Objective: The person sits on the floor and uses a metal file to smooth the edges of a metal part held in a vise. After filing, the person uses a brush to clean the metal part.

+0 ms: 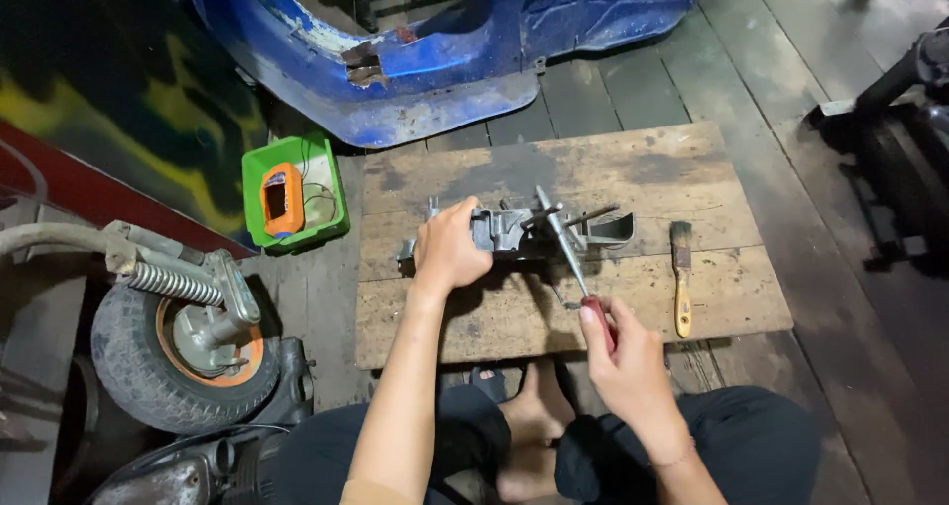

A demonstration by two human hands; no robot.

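At the frame's centre, the left hand (450, 248) is gripping 1 grey metal engine part (519, 230) lying on 1 wooden board (494, 317), its fingers curled closed over the part's left end. The right hand (623, 352) is holding 1 red-handled screwdriver (568, 253), fingers wrapped shut around the handle, tip touching the part; 1 paintbrush (681, 276) is lying at right.

Dark, worn plank floor (643, 90), grimy, dim light. Pale wooden board (692, 317) laid flat on it, stained dark near top. Blue scooter body shell (445, 80) behind, paint chipped. Green tray (326, 213) left of board. Small wheel (178, 352) with spring at lower left.
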